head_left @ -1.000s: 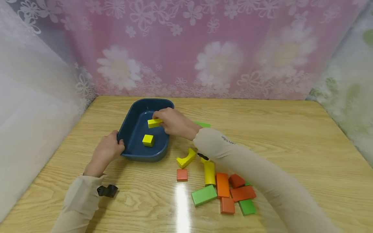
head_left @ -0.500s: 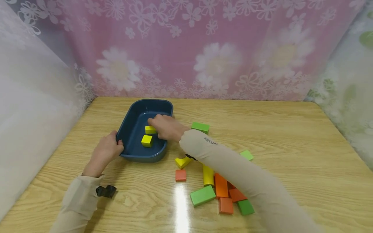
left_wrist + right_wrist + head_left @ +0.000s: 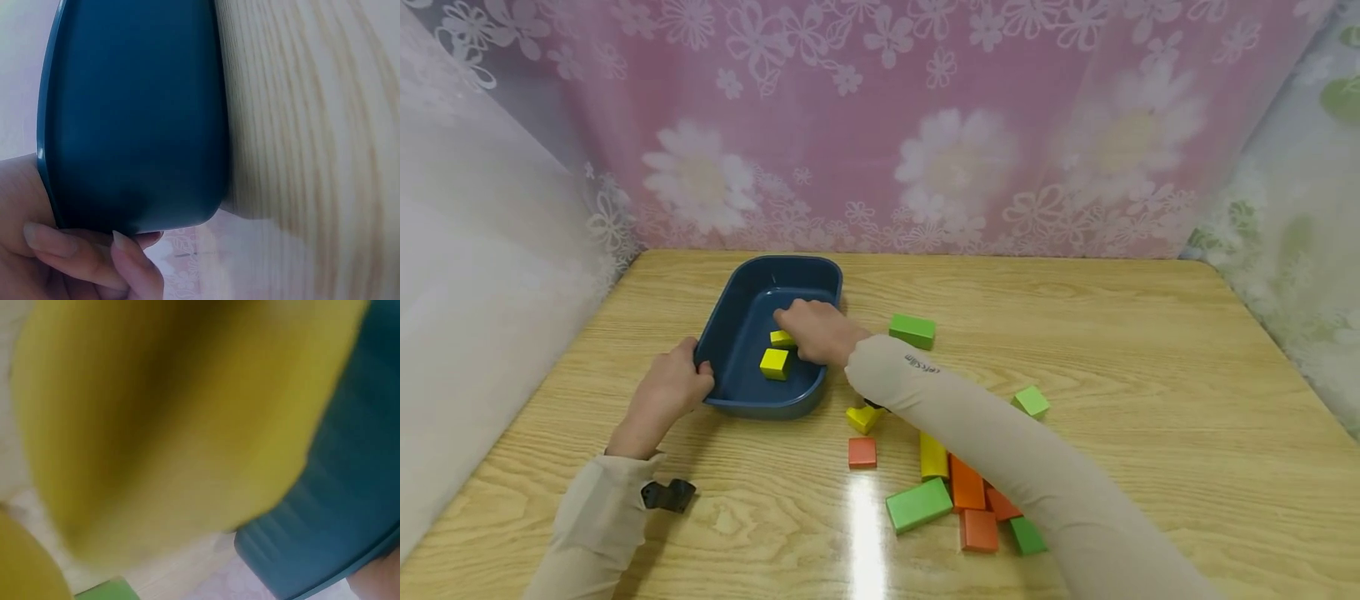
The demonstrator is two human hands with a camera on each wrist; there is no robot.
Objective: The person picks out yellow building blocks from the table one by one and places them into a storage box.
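Note:
A deep blue rectangular tub (image 3: 763,408) with rounded corners stands left of centre on the table. My left hand (image 3: 670,383) grips its near left rim, thumb over the edge; the left wrist view shows curled fingers (image 3: 81,259) at the tub wall (image 3: 137,119). Down inside the tub, my right hand (image 3: 820,332) holds a yellow oblong block (image 3: 781,339), its fingers partly hidden. Just nearer than that block, a yellow cube (image 3: 774,364) rests on the tub floor. A blurred yellow block (image 3: 187,437) fills much of the right wrist view.
Right of the tub lie a green block (image 3: 913,331) and a light green cube (image 3: 1031,402). Nearer are a yellow curved block (image 3: 863,418), a red block (image 3: 862,452), a yellow half-round block (image 3: 934,457), a green block (image 3: 918,505) and several orange and red blocks (image 3: 978,531), partly under the right sleeve.
My right hand has lowered into the tub with the yellow oblong block, moving down beside the yellow cube. The left hand keeps its grip on the rim.

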